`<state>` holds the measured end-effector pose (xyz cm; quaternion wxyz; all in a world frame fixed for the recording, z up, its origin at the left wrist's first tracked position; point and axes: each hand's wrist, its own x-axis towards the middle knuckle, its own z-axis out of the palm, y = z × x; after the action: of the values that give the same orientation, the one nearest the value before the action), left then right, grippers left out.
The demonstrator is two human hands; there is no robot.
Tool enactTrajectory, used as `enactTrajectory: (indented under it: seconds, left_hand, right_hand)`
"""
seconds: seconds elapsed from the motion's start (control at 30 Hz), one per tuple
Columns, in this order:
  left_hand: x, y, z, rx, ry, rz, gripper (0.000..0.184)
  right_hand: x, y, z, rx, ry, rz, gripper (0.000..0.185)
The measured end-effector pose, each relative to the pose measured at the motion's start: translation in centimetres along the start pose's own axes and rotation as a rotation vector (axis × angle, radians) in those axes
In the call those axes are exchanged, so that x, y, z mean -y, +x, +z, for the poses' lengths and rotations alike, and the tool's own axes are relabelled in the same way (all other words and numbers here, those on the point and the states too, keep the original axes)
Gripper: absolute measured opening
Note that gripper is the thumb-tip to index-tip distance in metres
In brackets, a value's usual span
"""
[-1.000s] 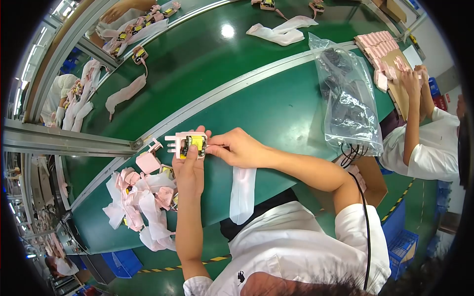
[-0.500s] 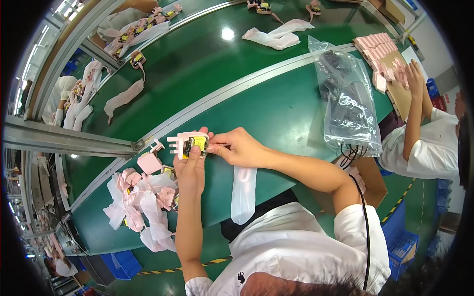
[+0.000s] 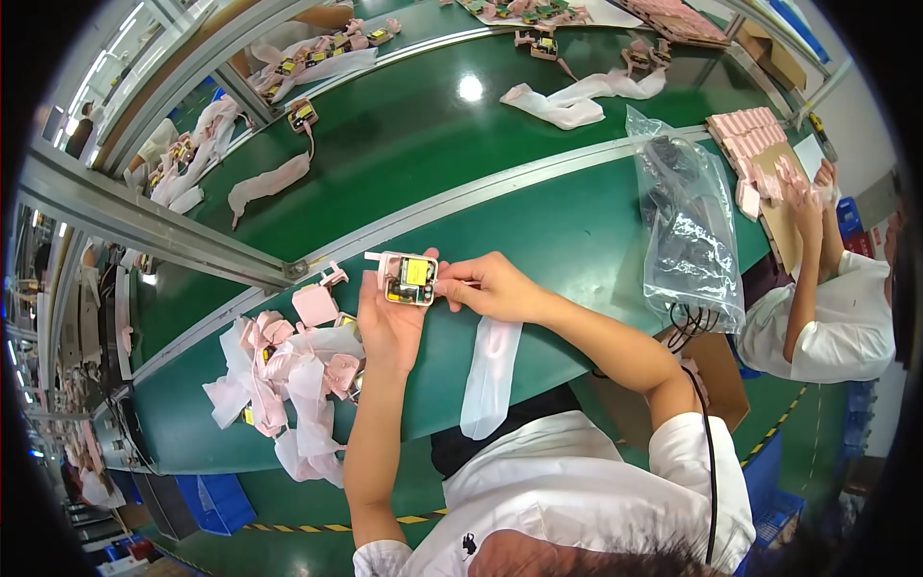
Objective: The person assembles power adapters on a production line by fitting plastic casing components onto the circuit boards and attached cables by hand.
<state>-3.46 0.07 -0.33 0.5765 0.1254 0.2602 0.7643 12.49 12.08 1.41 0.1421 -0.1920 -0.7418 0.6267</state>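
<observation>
My left hand [image 3: 392, 327] holds a pink power adapter [image 3: 409, 279] from below and its left side. The housing is open, and its face with a yellow transformer and small circuit parts is toward me. At the adapter's right edge, the fingers of my right hand [image 3: 495, 287] are pinched together; exactly what lies between them is hidden. Below my right hand, a white translucent sleeve [image 3: 488, 385] with something pink inside hangs over the bench edge. Left of my left hand lies a pile of pink adapter parts and white sleeves [image 3: 288, 375], with a pink housing [image 3: 315, 305] at its top.
A clear plastic bag of black cables [image 3: 687, 231] lies on the green bench [image 3: 567, 240] at right. Behind a metal rail [image 3: 461, 192], a belt [image 3: 385, 144] carries adapters and sleeves. A metal post [image 3: 173, 212] crosses the left. A co-worker's hands [image 3: 808, 197] handle pink pieces at right.
The adapter has turned in my hands, so its open face now shows more fully. My view has shifted slightly. The co-worker's hands have moved, and more items show on the belt's far side.
</observation>
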Motion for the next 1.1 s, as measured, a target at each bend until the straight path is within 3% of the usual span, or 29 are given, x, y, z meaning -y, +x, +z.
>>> enactTrajectory:
  seconds: [0.17, 0.43, 0.67, 0.73, 0.8, 0.87, 0.93, 1.03, 1.1]
  left_hand:
    - [0.1, -0.2, 0.2, -0.066, 0.151, 0.026, 0.056]
    - [0.2, -0.3, -0.1, -0.069, 0.139, 0.006, 0.059]
    - [0.9, 0.0, 0.6, -0.01, 0.002, 0.029, 0.07]
    - [0.7, 0.2, -0.8, 0.072, 0.128, -0.082, 0.069]
    - [1.3, -0.3, -0.9, 0.012, 0.24, -0.098, 0.066]
    - [1.0, -0.7, -0.7, 0.264, 0.394, -0.173, 0.058]
    - [1.0, -1.1, 0.1, 0.578, 0.316, -0.507, 0.052]
    - [3.6, -3.0, 1.4, 0.729, 0.638, -0.662, 0.059]
    - [2.8, -3.7, 2.8, 0.706, 0.876, -0.598, 0.063]
  right_hand:
    - [-0.6, -0.2, 0.4, -0.007, -0.052, -0.072, 0.022]
    - [0.3, -0.5, 0.0, 0.023, -0.045, -0.073, 0.019]
    - [-0.5, -0.1, -0.5, -0.048, 0.2, 0.003, 0.026]
    - [-0.8, 0.2, -1.1, -0.092, 0.369, 0.038, 0.029]
    - [-0.7, 0.7, -2.1, -0.194, 0.297, 0.024, 0.032]
    - [-0.8, 1.0, -3.0, -0.266, 0.309, -0.005, 0.032]
    - [-2.0, 1.4, -3.7, -0.328, 0.279, -0.002, 0.034]
    - [-1.7, 1.6, -4.2, -0.394, 0.245, 0.049, 0.033]
    - [-1.9, 1.7, -4.6, -0.426, 0.229, 0.021, 0.031]
